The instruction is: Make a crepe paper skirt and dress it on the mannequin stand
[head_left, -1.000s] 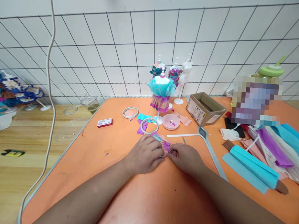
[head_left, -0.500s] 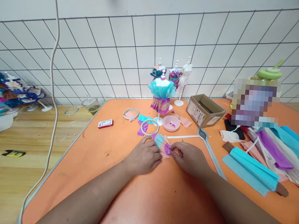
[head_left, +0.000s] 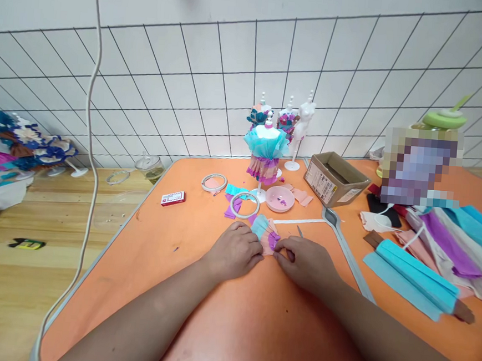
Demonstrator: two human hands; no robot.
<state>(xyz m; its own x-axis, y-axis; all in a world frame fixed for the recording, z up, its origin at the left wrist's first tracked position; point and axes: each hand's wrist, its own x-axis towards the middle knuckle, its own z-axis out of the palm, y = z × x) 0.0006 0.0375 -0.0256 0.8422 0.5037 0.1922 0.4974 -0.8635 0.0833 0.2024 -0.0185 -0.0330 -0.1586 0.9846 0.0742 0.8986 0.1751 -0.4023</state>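
Observation:
A small pleated piece of crepe paper in light blue, peach and purple lies on the orange table between my hands. With bent fingers, my left hand holds down its left side. My right hand is closed, thumb and forefinger pinching the lower right edge near the purple strip. Just beyond stands a small white mannequin in a turquoise and purple-pink paper dress. Rolls of white tape and purple and blue paper scraps lie between it and my left hand.
A pink bowl with small purple bits sits beside the mannequin. To the right are a cardboard box and folded crepe paper sheets. A red-and-white box lies left. Other mannequins stand behind; a white cable hangs at left.
The view has shifted slightly, so everything appears a little further right. My right fingers have slid down the paper's right edge, showing more of the purple strip. My left hand stays on the paper.

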